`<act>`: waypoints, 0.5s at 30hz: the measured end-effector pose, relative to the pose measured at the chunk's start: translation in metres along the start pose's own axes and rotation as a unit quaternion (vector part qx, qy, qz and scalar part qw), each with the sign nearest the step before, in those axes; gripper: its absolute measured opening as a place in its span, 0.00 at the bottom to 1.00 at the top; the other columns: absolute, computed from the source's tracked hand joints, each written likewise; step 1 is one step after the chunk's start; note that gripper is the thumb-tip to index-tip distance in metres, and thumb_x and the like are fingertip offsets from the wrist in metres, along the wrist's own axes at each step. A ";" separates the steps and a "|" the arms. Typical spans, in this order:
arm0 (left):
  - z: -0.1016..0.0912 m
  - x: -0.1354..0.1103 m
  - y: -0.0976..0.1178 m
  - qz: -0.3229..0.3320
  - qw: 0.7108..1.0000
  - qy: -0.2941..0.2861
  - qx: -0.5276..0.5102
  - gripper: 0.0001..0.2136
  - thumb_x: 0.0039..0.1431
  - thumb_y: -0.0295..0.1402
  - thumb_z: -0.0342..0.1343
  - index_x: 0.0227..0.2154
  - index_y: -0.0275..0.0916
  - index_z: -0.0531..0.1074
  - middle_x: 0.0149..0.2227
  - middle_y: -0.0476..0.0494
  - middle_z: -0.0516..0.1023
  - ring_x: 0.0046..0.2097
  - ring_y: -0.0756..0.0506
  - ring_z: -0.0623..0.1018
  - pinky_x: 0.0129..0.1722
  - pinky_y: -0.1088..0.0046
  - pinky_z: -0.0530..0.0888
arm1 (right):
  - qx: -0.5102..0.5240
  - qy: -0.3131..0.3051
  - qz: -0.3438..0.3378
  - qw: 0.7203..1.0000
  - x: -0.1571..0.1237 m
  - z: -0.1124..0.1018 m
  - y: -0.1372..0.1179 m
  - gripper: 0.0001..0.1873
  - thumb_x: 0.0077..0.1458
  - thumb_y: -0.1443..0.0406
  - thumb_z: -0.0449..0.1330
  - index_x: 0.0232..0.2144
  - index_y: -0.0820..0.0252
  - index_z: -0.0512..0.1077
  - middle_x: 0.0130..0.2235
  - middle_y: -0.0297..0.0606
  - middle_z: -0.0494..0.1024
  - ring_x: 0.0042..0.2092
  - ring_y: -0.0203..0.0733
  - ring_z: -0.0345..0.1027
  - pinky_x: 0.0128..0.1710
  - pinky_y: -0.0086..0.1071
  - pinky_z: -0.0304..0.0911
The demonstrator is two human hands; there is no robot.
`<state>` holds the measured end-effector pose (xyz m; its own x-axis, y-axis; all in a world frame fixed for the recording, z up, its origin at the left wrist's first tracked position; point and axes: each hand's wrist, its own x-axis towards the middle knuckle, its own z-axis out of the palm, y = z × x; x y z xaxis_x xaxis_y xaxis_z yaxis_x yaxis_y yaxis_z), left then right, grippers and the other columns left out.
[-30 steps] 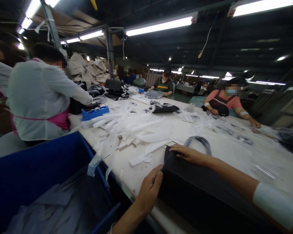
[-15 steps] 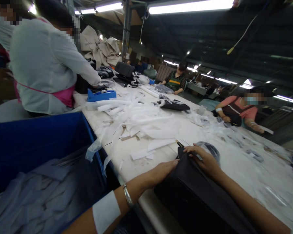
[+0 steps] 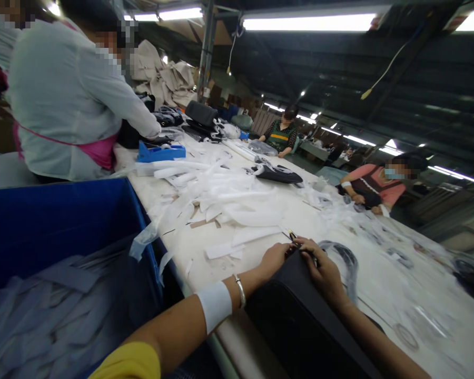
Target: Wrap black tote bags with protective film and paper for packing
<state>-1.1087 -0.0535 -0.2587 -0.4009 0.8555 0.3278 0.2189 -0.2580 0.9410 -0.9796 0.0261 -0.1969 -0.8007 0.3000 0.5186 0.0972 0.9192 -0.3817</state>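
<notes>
A black fabric bag (image 3: 308, 321) stands at the near table edge in front of me, its lower part running out of view. At its far top corner, my left hand (image 3: 277, 259) is closed on the edge, its fingertips partly hidden. My right hand (image 3: 323, 269) grips the same edge from the other side, fingers bent over it. Just beyond the fingertips shows a small yellow-and-black object (image 3: 291, 235), too small to name. To the right of my right hand lies a coil of clear-wrapped dark material (image 3: 345, 258).
White strips (image 3: 237, 210) litter the white table (image 3: 260, 250). A blue bin (image 3: 142, 210) of greyish sheets stands left. A blue tape dispenser (image 3: 161, 152) and another black bag (image 3: 278, 173) lie farther off. Co-workers sit around: one in white (image 3: 63, 100), one in pink (image 3: 363, 181), one in green (image 3: 282, 137).
My left hand has moved forward and right along the bag's edge, its fingers now curled in. The right hand's fingers bend more over the edge. A yellow sleeve has come into view.
</notes>
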 end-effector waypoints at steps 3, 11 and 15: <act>-0.007 -0.020 0.013 0.009 1.000 0.012 -0.018 0.19 0.54 0.34 0.56 0.50 0.38 0.70 0.51 0.37 0.75 0.49 0.39 0.75 0.51 0.60 0.72 | 0.004 0.018 -0.013 1.000 0.000 -0.002 -0.022 0.06 0.63 0.62 0.50 0.37 0.53 0.67 0.51 0.41 0.75 0.57 0.48 0.65 0.64 0.56 0.48; -0.016 -0.066 0.045 -0.004 0.988 0.052 -0.147 0.17 0.56 0.35 0.57 0.49 0.40 0.69 0.49 0.41 0.75 0.48 0.43 0.76 0.46 0.68 0.76 | 0.031 0.036 -0.066 0.997 -0.004 -0.002 -0.077 0.06 0.62 0.64 0.51 0.38 0.50 0.67 0.48 0.39 0.76 0.56 0.52 0.65 0.64 0.59 0.46; -0.016 -0.062 0.034 0.069 0.993 -0.022 -0.094 0.17 0.58 0.34 0.54 0.50 0.39 0.70 0.53 0.40 0.74 0.52 0.40 0.74 0.55 0.64 0.70 | 0.027 0.028 -0.068 0.997 -0.005 0.005 -0.068 0.07 0.62 0.66 0.51 0.39 0.50 0.68 0.49 0.38 0.75 0.58 0.49 0.63 0.65 0.58 0.45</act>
<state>-1.0909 -0.1226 -0.2461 -0.3383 0.8237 0.4551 0.0969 -0.4505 0.8875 -0.9846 -0.0393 -0.1773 -0.7701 0.1889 0.6093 -0.0436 0.9374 -0.3457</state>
